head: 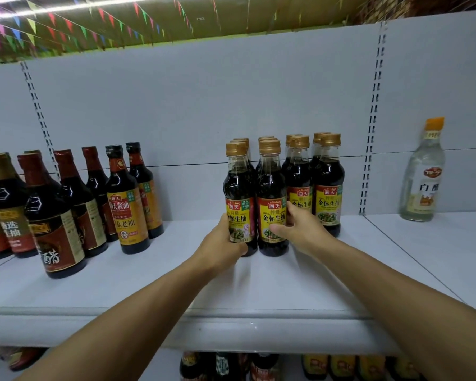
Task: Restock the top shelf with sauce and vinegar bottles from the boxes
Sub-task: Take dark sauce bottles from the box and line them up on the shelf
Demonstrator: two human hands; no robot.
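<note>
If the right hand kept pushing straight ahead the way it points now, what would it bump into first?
The right hand already grips the front gold-capped soy sauce bottle. Pushed further, that bottle would probably meet the identical bottle directly behind it, then the white back panel. Depth is uncertain.

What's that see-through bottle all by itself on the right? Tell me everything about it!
The clear bottle stands upright and alone on the white top shelf, far right, close to the back panel. It looks like glass or clear plastic, filled with colourless liquid. It has an orange cap, a narrow neck with a pale band and a white front label bearing a red logo, dark characters and a small orange picture. Nothing touches it but the shelf; both hands are busy with the dark bottles further left.
</note>
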